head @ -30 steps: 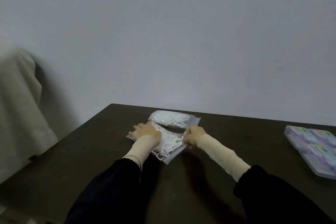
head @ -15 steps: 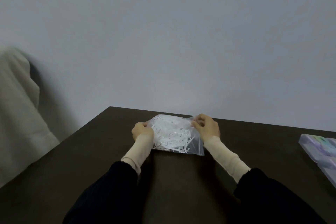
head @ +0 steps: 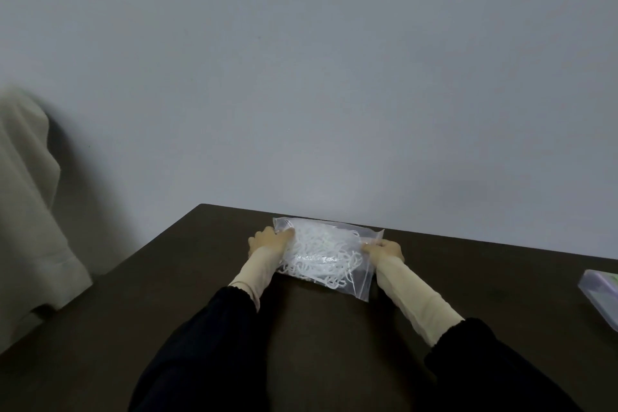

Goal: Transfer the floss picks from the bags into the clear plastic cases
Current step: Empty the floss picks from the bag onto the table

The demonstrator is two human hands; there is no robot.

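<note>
While gripped at both ends, bag (head: 326,257) between left hand (head: 267,239) and right hand (head: 384,249).

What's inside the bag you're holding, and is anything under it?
The clear bag, gripped by the left hand and right hand, holds a tangled heap of white floss picks. Whatever lies beneath on the dark table is covered by the bag.
</note>
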